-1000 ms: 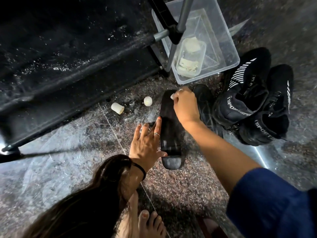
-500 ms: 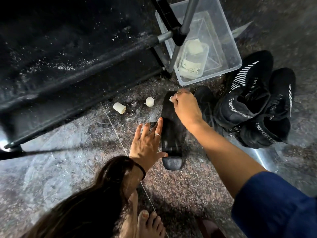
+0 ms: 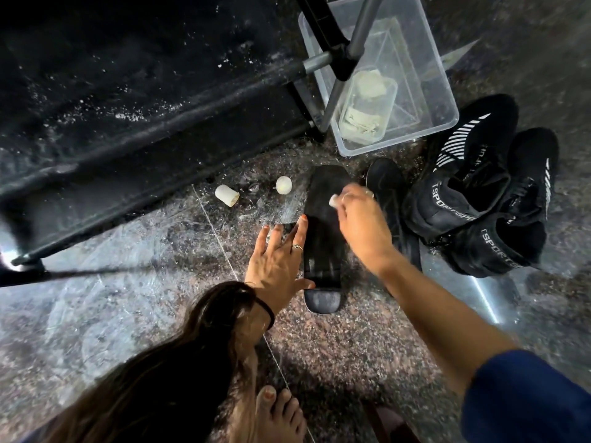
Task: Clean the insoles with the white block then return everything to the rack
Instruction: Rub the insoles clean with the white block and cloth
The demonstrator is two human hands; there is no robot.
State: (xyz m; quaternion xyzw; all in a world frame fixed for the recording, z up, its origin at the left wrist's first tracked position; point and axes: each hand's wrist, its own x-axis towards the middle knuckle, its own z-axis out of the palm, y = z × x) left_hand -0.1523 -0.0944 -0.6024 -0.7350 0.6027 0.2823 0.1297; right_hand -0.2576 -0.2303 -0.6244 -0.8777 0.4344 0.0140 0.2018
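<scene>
Centrally, one black insole (image 3: 321,238) lies flat on the speckled stone floor (image 3: 335,346), lengthwise between the two hands. Left hand (image 3: 278,266): fingers spread and straight, palm down on the floor, thumb resting on the insole's near edge. Right hand (image 3: 359,222): fingers curled, pinching a small white block (image 3: 334,200) against the insole's upper surface. Second black insole (image 3: 388,199): just beyond the right hand, partly hidden by it. Pair of black shoes (image 3: 479,203): further out from the right hand, side by side. Clear plastic tub (image 3: 444,100): ahead of the right hand, holding a smaller clear container (image 3: 367,113). Black rack (image 3: 134,129): ahead of the left hand. Two small white pieces (image 3: 227,195) (image 3: 283,185): on the floor ahead of the left fingertips.
</scene>
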